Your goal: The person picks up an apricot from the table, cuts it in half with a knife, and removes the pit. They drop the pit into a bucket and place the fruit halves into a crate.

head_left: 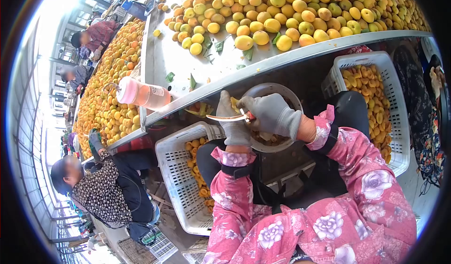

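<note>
Fruit piece (234, 105), yellow, pinched in left hand (233, 123) fingers, held over a round metal bowl (286, 94) in the lap; mostly hidden by the glove, so exact shape unclear; right hand (272, 114) closed around a knife (228, 118), curved blade pointing left across left-hand fingers, touching the fruit; both hands in grey gloves, pink floral sleeves; white crate (174, 170) with cut fruit left of the knees; second white crate (390, 81) of cut fruit to the right; steel table (164, 57) above, piled with whole yellow fruit (282, 10); pink bottle (141, 94) lying on table edge; co-worker (103, 189) in dark patterned top seated at left.
</note>
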Demonstrator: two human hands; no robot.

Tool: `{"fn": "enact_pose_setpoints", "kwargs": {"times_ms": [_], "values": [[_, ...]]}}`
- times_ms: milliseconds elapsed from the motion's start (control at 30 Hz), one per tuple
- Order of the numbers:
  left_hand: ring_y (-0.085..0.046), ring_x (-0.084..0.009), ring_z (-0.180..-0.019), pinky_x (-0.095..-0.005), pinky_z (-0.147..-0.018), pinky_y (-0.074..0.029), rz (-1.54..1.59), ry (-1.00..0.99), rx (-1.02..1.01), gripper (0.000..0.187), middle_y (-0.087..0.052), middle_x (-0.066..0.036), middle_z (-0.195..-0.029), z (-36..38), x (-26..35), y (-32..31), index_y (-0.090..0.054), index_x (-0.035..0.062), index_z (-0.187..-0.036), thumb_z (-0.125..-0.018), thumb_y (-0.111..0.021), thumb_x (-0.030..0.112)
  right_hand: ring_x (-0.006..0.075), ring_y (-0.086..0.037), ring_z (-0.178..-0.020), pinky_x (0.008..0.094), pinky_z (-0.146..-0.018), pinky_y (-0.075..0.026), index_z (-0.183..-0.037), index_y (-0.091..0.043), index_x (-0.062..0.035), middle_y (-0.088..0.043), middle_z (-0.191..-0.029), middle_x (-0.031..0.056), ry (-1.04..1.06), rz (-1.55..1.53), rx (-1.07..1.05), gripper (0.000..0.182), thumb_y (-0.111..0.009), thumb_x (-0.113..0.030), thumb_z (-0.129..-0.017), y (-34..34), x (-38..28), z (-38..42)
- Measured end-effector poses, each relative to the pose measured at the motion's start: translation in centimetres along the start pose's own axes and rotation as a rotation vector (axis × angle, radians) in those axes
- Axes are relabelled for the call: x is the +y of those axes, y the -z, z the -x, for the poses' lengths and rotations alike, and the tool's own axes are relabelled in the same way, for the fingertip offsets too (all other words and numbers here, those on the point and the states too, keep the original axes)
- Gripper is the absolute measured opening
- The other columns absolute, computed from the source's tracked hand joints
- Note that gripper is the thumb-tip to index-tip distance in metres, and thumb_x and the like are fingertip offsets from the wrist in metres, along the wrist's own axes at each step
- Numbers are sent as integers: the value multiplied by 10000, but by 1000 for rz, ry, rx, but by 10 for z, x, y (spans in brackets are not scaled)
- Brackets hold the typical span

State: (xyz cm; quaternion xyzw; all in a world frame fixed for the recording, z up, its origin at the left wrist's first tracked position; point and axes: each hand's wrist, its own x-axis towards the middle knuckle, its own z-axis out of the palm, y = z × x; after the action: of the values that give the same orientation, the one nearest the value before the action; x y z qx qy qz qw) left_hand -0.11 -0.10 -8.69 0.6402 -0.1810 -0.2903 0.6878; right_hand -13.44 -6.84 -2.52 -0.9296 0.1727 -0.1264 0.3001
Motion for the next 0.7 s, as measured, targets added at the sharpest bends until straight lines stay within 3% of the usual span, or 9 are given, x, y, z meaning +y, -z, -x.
{"fn": "enact_pose_setpoints", "kwargs": {"times_ms": [33,100,133,167,200,333,433,500,700], "values": [[-547,-157,-650,-261,-574,-475,-1,-1,0,260,-529,-44,-736,4,7,-8,-511,73,-877,-861,-522,331,295,-605,-652,374,-581,-476,-987,-499,-71,-603,-700,131,-24,42,31,347,-612,-283,-737,0,0,0],[-546,-186,-628,-271,-528,-461,455,195,387,234,-532,-57,-746,11,29,-27,-514,68,-873,-855,-517,301,299,-611,-646,389,-579,-475,-935,-486,-56,-608,-684,146,-45,83,65,333,-596,-309,-749,0,3,-1],[-510,-162,-521,-269,-421,-407,369,310,461,313,-500,-43,-644,19,57,-35,-537,64,-764,-871,-437,340,307,-611,-653,395,-589,-476,-914,-488,-44,-608,-685,149,-125,78,53,320,-590,-301,-753,-1,6,-1],[-487,-149,-453,-240,-384,-380,286,272,240,346,-515,-66,-607,22,62,-14,-557,30,-847,-871,-425,349,314,-611,-660,400,-599,-478,-894,-489,-33,-609,-686,152,-202,74,41,308,-584,-292,-757,0,10,-4],[-478,-142,-435,-229,-370,-365,336,239,198,374,-518,-68,-588,22,70,-2,-564,20,-876,-873,-413,363,323,-600,-706,386,-633,-478,-935,-551,-60,-611,-738,142,-307,79,-42,285,-582,-273,-749,3,14,-7],[-437,-110,-415,-199,-375,-315,166,71,148,449,-530,-54,-593,41,99,52,-578,-1,-936,-880,-394,405,325,-598,-767,394,-694,-475,-914,-580,-66,-613,-793,166,-249,90,-258,262,-564,-279,-763,18,9,-2],[-475,-132,-443,-204,-405,-363,6,60,303,442,-561,-87,-623,63,113,99,-567,-12,-967,-893,-391,386,322,-598,-778,389,-688,-479,-910,-588,-87,-618,-815,150,-145,68,-6,259,-568,-300,-765,7,17,-3],[-502,-152,-452,-229,-396,-389,-37,32,439,433,-561,-114,-620,70,103,139,-560,-37,-933,-893,-398,363,335,-603,-740,414,-672,-471,-839,-581,-82,-620,-740,156,-162,51,-16,168,-543,-225,-761,12,16,-2],[-492,-179,-405,-269,-357,-411,-342,197,765,433,-556,-133,-620,116,63,235,-543,-43,-954,-867,-372,345,329,-593,-760,398,-683,-471,-826,-590,-84,-617,-774,142,-54,76,-23,197,-547,-268,-770,8,7,0]]}}
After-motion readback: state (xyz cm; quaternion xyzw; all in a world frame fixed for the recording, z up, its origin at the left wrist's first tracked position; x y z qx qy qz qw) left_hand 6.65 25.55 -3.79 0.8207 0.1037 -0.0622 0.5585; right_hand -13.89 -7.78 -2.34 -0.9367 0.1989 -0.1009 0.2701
